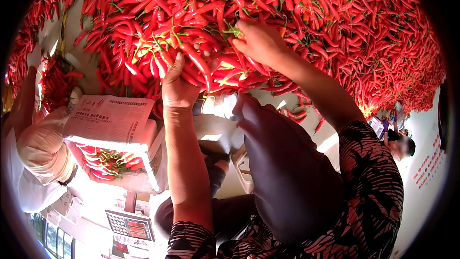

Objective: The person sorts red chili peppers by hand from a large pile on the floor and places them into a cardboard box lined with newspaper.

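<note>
A large heap of red chili peppers (345,29) with green stems fills the upper part of the head view. My left hand (179,79) is closed on several red peppers (196,62) at the near edge of the heap, thumb upward, with part of the fingers hidden behind them. My right hand (258,43), raised higher and to the right over the heap, has its fingers pinched at a green stem (235,31); a red pepper shows just below it, and whether that pepper is attached cannot be told.
A newspaper (105,117) lies on a pale box (151,163) holding peppers, at left. Beside it sits a person in pale trousers (43,153). Another person (397,144) works at far right. A keypad device (129,225) is at lower left. My dark-trousered knee (287,163) rises between my arms.
</note>
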`<action>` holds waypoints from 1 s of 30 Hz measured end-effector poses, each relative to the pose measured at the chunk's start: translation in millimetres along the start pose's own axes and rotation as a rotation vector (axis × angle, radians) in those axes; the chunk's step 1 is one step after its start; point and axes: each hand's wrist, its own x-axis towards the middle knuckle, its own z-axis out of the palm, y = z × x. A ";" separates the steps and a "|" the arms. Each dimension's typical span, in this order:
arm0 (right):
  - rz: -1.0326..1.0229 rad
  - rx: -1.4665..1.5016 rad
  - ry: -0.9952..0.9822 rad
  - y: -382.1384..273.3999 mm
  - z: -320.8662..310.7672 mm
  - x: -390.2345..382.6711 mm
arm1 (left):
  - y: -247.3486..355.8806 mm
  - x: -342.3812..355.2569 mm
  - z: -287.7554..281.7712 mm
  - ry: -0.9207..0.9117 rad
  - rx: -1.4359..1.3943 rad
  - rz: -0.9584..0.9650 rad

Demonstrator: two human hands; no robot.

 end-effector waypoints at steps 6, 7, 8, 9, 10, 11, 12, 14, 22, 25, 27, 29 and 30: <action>-0.096 -0.296 0.267 -10.2 39.8 -17.9 | -17.5 -14.7 -0.3 -0.028 0.009 -0.010; -0.096 -0.301 0.268 -12.5 41.4 -18.6 | -21.6 -16.7 1.0 -0.006 0.037 0.006; -0.102 -0.343 0.320 -15.3 43.6 -18.4 | -24.5 -15.1 1.9 0.006 0.042 0.020; -0.107 -0.386 0.371 -16.6 44.7 -18.3 | -26.6 -12.1 -2.5 0.001 0.038 0.017; -0.099 -0.324 0.366 -21.4 44.1 -17.3 | -25.7 -11.9 -13.4 0.045 0.156 0.068; -0.102 -0.323 0.367 -22.5 44.4 -16.6 | -26.0 -10.6 -21.3 0.092 0.275 0.119; -0.091 -0.142 0.356 -24.2 44.7 -15.8 | -28.9 -10.1 -29.3 0.128 0.274 0.150; -0.065 0.097 0.321 -19.4 41.7 -14.9 | -41.4 0.0 -21.5 0.171 0.381 0.184; -0.026 -0.070 0.148 -31.3 56.6 -6.2 | -71.6 10.5 1.8 0.378 0.625 0.301; 0.178 0.604 -0.128 -4.2 43.1 9.0 | -64.3 1.0 -3.6 0.279 0.463 0.234; 0.202 0.807 -0.165 9.1 40.4 7.1 | -69.2 -3.2 1.7 0.353 0.462 0.267; 0.250 1.004 -0.322 -1.5 28.5 8.0 | -64.6 -6.1 -0.9 0.258 0.517 0.261; 0.245 1.008 -0.331 -4.5 33.8 8.4 | -71.7 -4.7 0.0 0.275 0.469 0.305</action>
